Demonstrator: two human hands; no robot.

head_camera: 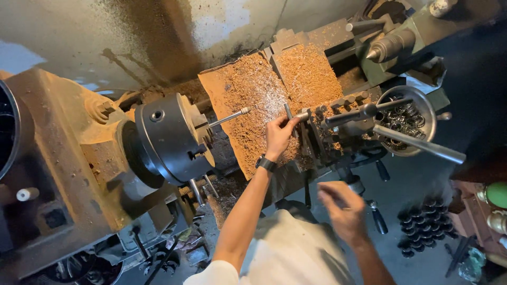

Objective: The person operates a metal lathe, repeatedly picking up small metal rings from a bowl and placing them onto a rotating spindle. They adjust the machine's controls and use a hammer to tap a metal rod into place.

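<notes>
The tool post [303, 117] sits at frame centre, on a lathe carriage buried in tan swarf [253, 100]. The left hand [278, 134] is closed around a small lever or key at the post; a dark watch [266, 163] sits on the wrist. The right hand [343, 208], lower centre, is blurred, fingers loosely spread, holding nothing visible.

For a sound grip, keep the left wrist clear of the thin rod [228, 117] projecting from the chuck [169, 134] at centre left, and turn steadily without leaning over the chuck.

At upper right, a round metal bowl [429, 108] holds small ring-shaped metal parts. On the floor at lower right, dark round parts [428, 219] stand grouped in rows.
</notes>
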